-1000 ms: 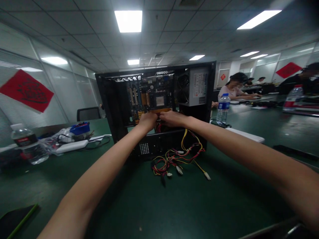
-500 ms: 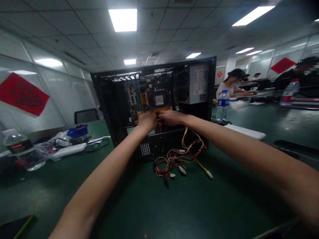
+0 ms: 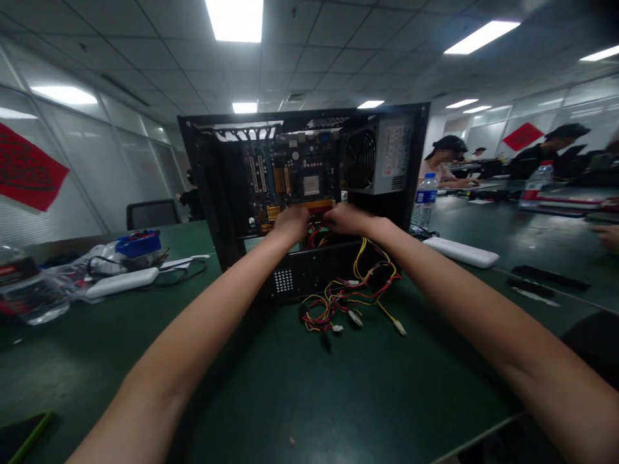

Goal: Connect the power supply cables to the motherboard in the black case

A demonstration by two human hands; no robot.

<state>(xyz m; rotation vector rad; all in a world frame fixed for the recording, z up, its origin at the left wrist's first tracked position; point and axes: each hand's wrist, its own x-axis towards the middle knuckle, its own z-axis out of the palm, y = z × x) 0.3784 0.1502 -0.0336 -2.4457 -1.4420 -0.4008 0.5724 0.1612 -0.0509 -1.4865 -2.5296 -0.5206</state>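
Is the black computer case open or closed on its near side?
Open: no panel covers that side of the case; the motherboard and power supply show inside, and the left hand and right hand reach in.

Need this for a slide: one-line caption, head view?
Left hand and right hand reach into an open PC case, near the motherboard; cables spill onto the table.

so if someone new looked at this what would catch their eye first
Probably the open black computer case standing mid-picture on the green table, with the left hand and right hand near the lower edge of its circuit board. Next, likely the red and yellow cables spilling onto the table in front, and the red sign at far left.
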